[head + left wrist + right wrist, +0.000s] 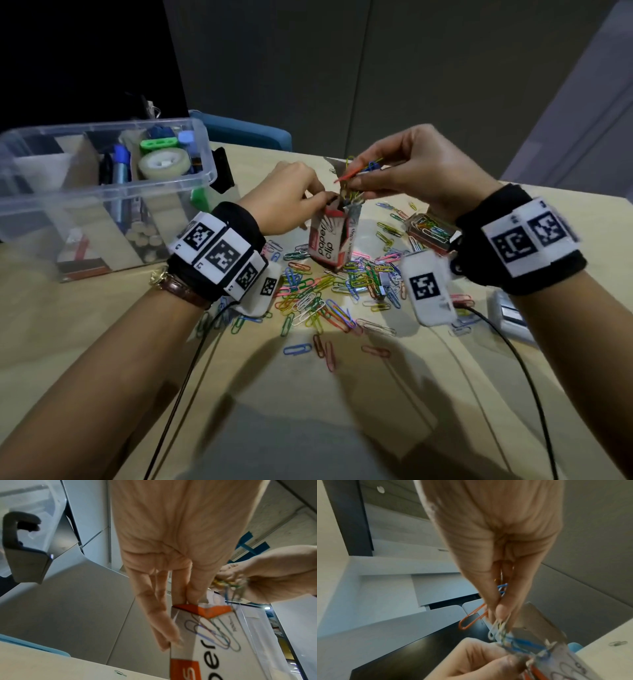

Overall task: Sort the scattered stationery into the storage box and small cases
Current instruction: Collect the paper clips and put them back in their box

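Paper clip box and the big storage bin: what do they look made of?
Paper clip box: thin printed card, slightly glossy; its open top flaps are creased and bent where the left hand holds it. Storage bin: clear rigid plastic, probably moulded; the contents show through its walls, and the rim glints.

Storage box [205, 171] far left; clip carton [329, 240] centre, loose clips [318, 294] in front

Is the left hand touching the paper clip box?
Touching. In the left wrist view the left hand pinches the top edge of the paper clip box, its fingertips pressed on the orange flap. The head view agrees.
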